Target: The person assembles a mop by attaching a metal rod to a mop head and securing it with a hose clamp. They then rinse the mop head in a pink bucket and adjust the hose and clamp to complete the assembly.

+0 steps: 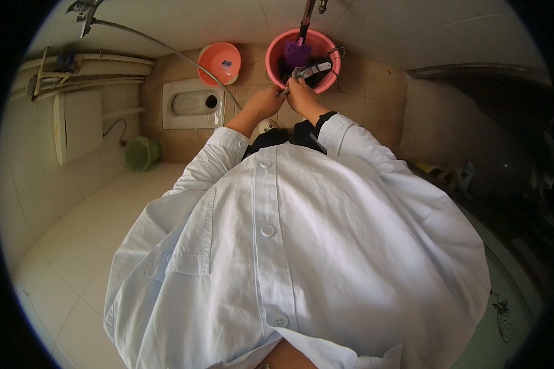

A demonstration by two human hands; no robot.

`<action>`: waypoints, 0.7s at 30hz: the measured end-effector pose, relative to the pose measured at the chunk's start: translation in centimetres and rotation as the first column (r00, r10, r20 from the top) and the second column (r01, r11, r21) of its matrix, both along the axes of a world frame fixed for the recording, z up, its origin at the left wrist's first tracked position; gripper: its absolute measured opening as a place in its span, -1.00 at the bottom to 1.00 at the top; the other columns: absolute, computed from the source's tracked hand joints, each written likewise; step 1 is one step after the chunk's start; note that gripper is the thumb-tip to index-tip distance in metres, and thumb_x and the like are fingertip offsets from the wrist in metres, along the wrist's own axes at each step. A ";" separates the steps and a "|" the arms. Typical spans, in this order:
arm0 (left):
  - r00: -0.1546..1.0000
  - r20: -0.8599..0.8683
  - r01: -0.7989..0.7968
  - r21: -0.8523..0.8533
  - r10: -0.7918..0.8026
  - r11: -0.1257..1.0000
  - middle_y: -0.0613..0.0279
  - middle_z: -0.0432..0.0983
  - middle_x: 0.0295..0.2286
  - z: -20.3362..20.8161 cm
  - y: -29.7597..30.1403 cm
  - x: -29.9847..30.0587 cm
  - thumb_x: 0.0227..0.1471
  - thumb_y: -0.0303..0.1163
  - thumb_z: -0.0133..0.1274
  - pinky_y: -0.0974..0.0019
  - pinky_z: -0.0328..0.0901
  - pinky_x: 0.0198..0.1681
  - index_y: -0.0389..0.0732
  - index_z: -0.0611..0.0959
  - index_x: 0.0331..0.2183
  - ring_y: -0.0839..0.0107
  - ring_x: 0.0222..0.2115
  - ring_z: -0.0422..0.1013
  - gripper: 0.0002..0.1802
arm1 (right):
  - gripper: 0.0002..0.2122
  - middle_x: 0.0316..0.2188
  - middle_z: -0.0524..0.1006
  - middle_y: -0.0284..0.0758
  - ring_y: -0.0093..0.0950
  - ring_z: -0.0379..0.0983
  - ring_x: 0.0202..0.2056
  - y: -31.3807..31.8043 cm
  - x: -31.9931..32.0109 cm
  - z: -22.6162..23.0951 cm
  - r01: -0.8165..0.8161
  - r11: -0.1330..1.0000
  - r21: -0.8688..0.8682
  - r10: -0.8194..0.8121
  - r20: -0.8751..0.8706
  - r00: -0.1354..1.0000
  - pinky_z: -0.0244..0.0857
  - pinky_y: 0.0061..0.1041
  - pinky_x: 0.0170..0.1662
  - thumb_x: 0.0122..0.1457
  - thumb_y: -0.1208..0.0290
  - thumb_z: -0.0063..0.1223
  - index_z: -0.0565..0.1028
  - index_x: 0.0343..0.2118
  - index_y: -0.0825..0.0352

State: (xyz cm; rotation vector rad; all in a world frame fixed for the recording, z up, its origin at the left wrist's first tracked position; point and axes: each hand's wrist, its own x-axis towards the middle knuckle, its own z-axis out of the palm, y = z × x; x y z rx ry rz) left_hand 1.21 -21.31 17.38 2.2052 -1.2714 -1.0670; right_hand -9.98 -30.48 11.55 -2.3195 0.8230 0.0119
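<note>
Both hands are closed, close together, over the near rim of a pink tub. My left hand and my right hand grip a slim grey rod-like handle between them. Just beyond my right fingers, over the tub, lies a long pale-and-grey piece; whether it joins the handle I cannot tell. A fluffy purple head on a dark stick rests in the tub, with dark stuff around it. A grey flexible hose passes behind my left forearm, its end hidden.
An orange-pink basin stands left of the tub, near a white squat toilet. Pipes run along the left wall, above a green bin. A wall fixture feeds the hose. Dark clutter fills the right side.
</note>
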 end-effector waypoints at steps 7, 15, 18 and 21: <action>1.000 -0.005 -0.011 0.047 0.012 0.999 -0.15 0.51 -0.36 0.3 2.3 1.2 0.00 -0.15 -0.03 0.10 0.32 -0.22 -0.32 0.56 -0.22 -0.02 -0.30 0.45 -0.57 | -0.73 -0.23 0.38 -0.01 -0.04 0.36 -0.18 2.0 1.2 -1.0 -0.035 0.993 0.109 0.027 0.071 0.997 0.28 -0.18 -0.19 -0.01 0.50 -0.04 0.31 -0.20 0.36; 0.999 -0.037 -0.006 0.035 0.007 0.999 -0.07 0.52 -0.51 0.2 6.0 5.8 0.01 -0.17 -0.04 0.20 0.36 -0.47 -0.32 0.53 -0.21 0.18 -0.57 0.48 -0.58 | -0.68 -0.21 0.38 -0.06 -0.07 0.34 -0.16 5.5 5.6 -0.9 -0.037 0.980 0.198 0.010 0.136 0.991 0.25 -0.20 -0.16 0.00 0.56 -0.08 0.30 -0.12 0.30; 0.999 -0.051 -0.015 0.023 0.016 1.000 -0.04 0.51 -0.55 0.6 6.4 6.1 0.02 -0.17 -0.03 0.24 0.35 -0.53 -0.33 0.53 -0.20 0.23 -0.63 0.46 -0.58 | -0.69 -0.21 0.38 -0.07 -0.08 0.34 -0.16 6.0 6.1 -1.2 -0.041 0.976 0.215 0.005 0.166 0.986 0.25 -0.22 -0.16 0.01 0.57 -0.09 0.30 -0.12 0.30; 0.998 -0.050 -0.023 0.031 0.025 0.999 -0.03 0.51 -0.55 0.7 6.0 5.4 0.02 -0.17 -0.04 0.25 0.35 -0.54 -0.33 0.52 -0.20 0.23 -0.62 0.47 -0.57 | -0.69 -0.21 0.38 -0.08 -0.09 0.34 -0.16 5.6 5.5 -1.5 -0.042 0.972 0.232 -0.004 0.194 0.981 0.25 -0.24 -0.16 0.00 0.58 -0.10 0.30 -0.12 0.30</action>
